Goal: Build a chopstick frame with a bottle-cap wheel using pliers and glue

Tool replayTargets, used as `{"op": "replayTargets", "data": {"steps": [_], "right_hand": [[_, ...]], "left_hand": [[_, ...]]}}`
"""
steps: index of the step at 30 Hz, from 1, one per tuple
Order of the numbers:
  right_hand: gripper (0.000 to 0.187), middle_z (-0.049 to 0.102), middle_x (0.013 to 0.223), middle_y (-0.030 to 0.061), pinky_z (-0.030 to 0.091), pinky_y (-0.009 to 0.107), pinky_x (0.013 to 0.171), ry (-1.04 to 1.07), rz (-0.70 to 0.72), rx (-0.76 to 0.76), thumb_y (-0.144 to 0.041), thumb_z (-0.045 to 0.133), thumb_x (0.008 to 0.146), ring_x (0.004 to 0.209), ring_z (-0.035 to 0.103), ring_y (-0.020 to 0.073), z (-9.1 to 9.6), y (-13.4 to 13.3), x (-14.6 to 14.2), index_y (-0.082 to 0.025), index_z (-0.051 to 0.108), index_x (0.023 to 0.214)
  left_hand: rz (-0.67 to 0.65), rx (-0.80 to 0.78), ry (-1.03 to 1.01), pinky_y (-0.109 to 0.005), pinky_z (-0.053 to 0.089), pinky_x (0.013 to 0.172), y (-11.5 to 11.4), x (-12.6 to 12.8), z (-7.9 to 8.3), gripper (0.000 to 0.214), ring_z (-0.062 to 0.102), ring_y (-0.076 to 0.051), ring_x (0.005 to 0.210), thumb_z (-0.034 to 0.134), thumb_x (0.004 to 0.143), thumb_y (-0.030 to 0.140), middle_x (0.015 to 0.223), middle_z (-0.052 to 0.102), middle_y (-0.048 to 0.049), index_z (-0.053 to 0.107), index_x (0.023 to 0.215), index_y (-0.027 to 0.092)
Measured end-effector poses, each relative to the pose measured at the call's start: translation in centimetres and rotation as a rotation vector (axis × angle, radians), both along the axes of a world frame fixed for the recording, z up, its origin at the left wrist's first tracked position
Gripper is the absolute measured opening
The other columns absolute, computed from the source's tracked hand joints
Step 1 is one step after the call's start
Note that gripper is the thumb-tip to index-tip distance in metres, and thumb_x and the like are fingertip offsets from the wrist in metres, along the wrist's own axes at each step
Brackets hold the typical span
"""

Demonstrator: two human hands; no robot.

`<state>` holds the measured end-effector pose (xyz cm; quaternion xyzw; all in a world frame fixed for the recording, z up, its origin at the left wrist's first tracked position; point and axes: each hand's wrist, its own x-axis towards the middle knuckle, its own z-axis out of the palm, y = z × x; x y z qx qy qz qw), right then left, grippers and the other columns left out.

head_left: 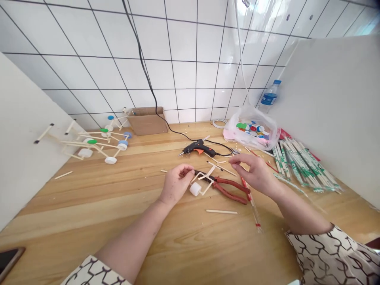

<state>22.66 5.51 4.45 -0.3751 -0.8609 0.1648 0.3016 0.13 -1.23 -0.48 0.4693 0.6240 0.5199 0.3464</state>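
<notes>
My left hand (178,180) is pinched at the left side of a small frame of thin wooden sticks (209,174), with a white bottle-cap wheel (195,189) on its near side. The fingers partly hide where they grip it. Under and behind the frame lie pliers (230,190) with red handles, their dark jaws pointing toward my left hand. To the right, my right hand (257,172) hovers above the table, fingers loosely curved and thumb a little apart, nothing visible between them. A black glue gun (198,148) with an orange trigger lies behind both hands.
Stick models with cap wheels (110,160) stand at left by a cardboard box (148,120). At right are a plastic bag of bottle caps (252,130), wrapped chopsticks (305,162) and a water bottle (269,96). A loose stick (221,211) and a phone (10,261) lie nearer.
</notes>
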Motion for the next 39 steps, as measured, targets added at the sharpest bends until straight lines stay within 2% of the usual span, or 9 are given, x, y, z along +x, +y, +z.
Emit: {"op": "replayTargets", "data": {"steps": [6,10,13,16,19,25,32,35,39], "right_hand": [[0.016,0.070,0.078,0.0035,0.047,0.028,0.069,-0.059,0.053,-0.108,-0.023,0.053,0.084,0.073,0.063,0.0163,-0.2,-1.4,0.7,-0.018,0.066,0.078],[0.016,0.066,0.069,0.0021,0.042,0.026,0.061,-0.181,0.190,-0.163,-0.025,0.055,0.085,0.064,0.056,0.0136,0.1,-2.4,0.8,-0.018,0.066,0.076],[0.013,0.064,0.071,0.0030,0.042,0.028,0.068,-0.264,0.352,-0.128,-0.022,0.056,0.085,0.069,0.057,0.0141,-0.1,-3.7,0.5,-0.017,0.065,0.076],[0.007,0.065,0.079,0.0039,0.042,0.031,0.080,-0.380,0.427,-0.100,-0.018,0.060,0.082,0.079,0.059,0.0160,-0.7,-4.9,-0.1,-0.017,0.063,0.076],[0.008,0.065,0.082,0.0040,0.038,0.037,0.092,-0.484,0.423,-0.059,-0.018,0.063,0.079,0.088,0.059,0.0191,-1.4,-5.8,-0.6,-0.017,0.060,0.072],[0.011,0.066,0.083,0.0068,0.041,0.036,0.087,-0.631,0.400,-0.010,-0.014,0.055,0.083,0.087,0.060,0.0206,-1.9,-6.3,-1.1,-0.016,0.060,0.074],[0.013,0.065,0.083,0.0094,0.040,0.038,0.090,-0.621,0.454,0.069,-0.009,0.050,0.082,0.085,0.059,0.0203,-3.1,-6.3,-0.8,-0.014,0.060,0.076],[0.013,0.065,0.083,0.0099,0.043,0.038,0.087,-0.582,0.435,0.043,-0.010,0.049,0.082,0.082,0.059,0.0208,-2.4,-6.3,-0.8,-0.015,0.059,0.076],[0.012,0.064,0.083,0.0091,0.046,0.036,0.080,-0.502,0.392,-0.076,-0.013,0.046,0.084,0.080,0.058,0.0205,-0.1,-5.9,-0.4,-0.016,0.055,0.077]], "left_hand": [[-0.051,-0.038,0.046,-0.025,0.043,0.056,0.0,0.0,-0.2,0.017,0.055,-0.014,0.058,0.064,0.064,0.028,0.063,0.064,-0.0012,0.067,0.074,0.015],[-0.069,-0.063,0.069,-0.025,0.042,0.057,0.2,0.0,-0.4,0.014,0.054,-0.014,0.056,0.063,0.064,0.025,0.062,0.064,-0.0009,0.067,0.073,0.015],[-0.069,-0.082,0.078,-0.024,0.042,0.056,0.3,0.0,-0.3,0.014,0.055,-0.014,0.056,0.063,0.064,0.024,0.062,0.064,-0.0007,0.066,0.074,0.015],[-0.075,-0.104,0.083,-0.024,0.042,0.055,0.3,0.0,-0.1,0.013,0.054,-0.013,0.054,0.063,0.063,0.024,0.059,0.063,0.0003,0.065,0.072,0.015],[-0.085,-0.118,0.090,-0.024,0.041,0.054,0.3,0.0,0.1,0.012,0.053,-0.013,0.052,0.062,0.063,0.024,0.056,0.063,0.0013,0.064,0.072,0.016],[-0.118,-0.123,0.108,-0.024,0.042,0.054,0.4,-0.1,0.0,0.014,0.053,-0.013,0.051,0.063,0.062,0.025,0.055,0.063,0.0019,0.064,0.073,0.016],[-0.157,-0.112,0.123,-0.024,0.042,0.055,0.6,-0.5,-0.5,0.020,0.055,-0.014,0.054,0.065,0.060,0.028,0.059,0.065,0.0002,0.065,0.076,0.016],[-0.165,-0.105,0.130,-0.023,0.040,0.052,0.5,-0.5,-0.5,0.020,0.052,-0.013,0.053,0.063,0.062,0.029,0.059,0.063,0.0007,0.065,0.076,0.015],[-0.168,-0.096,0.137,-0.023,0.039,0.051,0.3,-0.5,-0.4,0.020,0.050,-0.012,0.052,0.064,0.064,0.029,0.059,0.061,0.0006,0.066,0.077,0.015]]}}
